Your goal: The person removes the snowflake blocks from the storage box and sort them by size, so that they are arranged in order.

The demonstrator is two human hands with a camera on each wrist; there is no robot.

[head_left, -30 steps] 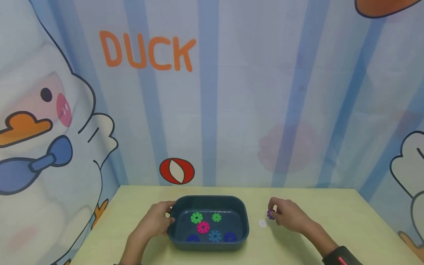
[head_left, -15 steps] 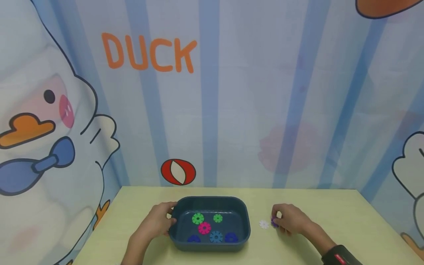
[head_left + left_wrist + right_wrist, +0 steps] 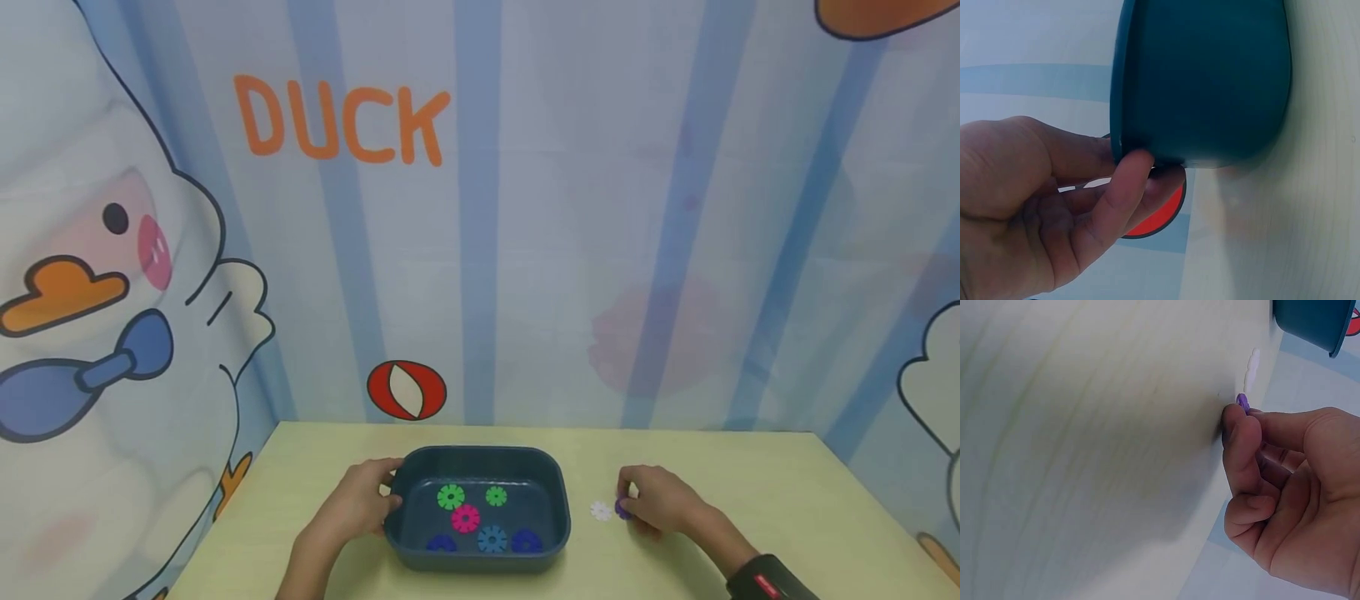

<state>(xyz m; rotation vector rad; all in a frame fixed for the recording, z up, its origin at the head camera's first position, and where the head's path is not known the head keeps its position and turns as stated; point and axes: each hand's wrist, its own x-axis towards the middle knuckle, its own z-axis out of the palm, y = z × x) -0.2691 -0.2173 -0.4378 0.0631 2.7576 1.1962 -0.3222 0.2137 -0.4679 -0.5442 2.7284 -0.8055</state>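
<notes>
My left hand point(image 3: 360, 498) grips the left end of a dark teal plastic basin point(image 3: 480, 565), thumb over the rim; the left wrist view shows its fingers point(image 3: 1125, 194) against the outer wall. Inside lie notched snowflake discs: two green point(image 3: 451, 497), one pink point(image 3: 466, 518), one lighter blue point(image 3: 492, 539) and two dark blue point(image 3: 527, 541). To the basin's right, my right hand point(image 3: 660, 500) pinches a purple snowflake disc point(image 3: 1242, 402) between thumb and fingertips, down at the table. A white snowflake disc point(image 3: 601, 511) lies flat just left of it. The fingers cover part of the purple disc.
The pale yellow table point(image 3: 750, 483) ends at a cloth backdrop point(image 3: 555, 250) with blue stripes, a printed duck point(image 3: 75, 467) and lettering. A dark cuff point(image 3: 768, 577) is on the right wrist.
My right hand has come down and slightly right with the purple disc, bringing it to the table beside the white one. My left hand and the basin hold their place.
</notes>
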